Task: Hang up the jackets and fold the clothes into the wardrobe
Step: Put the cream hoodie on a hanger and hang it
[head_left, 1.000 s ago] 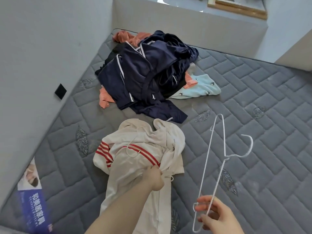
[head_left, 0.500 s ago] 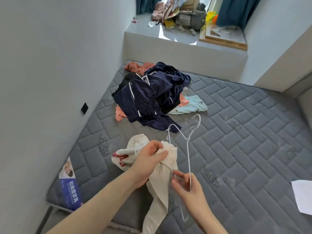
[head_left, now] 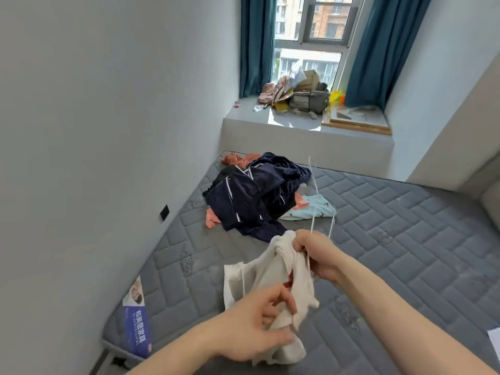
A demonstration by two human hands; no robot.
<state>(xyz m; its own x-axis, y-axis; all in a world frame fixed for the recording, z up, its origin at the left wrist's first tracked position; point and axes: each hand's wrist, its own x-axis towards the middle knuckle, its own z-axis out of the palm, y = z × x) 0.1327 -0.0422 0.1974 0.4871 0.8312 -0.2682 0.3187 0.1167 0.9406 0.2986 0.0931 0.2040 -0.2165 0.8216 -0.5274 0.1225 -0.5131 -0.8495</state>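
Cream-white jacket (head_left: pixel 273 272) hung bunched in the air over the near part of the grey quilted mattress (head_left: pixel 392 239), the left hand (head_left: pixel 251 326) having its grip curled round the lower folds and the right hand (head_left: pixel 319 253) pinching both the top of the cloth and the thin white wire hanger (head_left: pixel 313 201). Threading it well probably meant finding the neck opening first, then sliding one hanger arm into a shoulder. Dark navy clothes (head_left: pixel 257 196) lay piled far behind.

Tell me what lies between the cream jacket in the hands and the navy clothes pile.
Bare grey quilted mattress separates the cream jacket from the navy clothes pile in the head view; only the white wire hanger rises across it.
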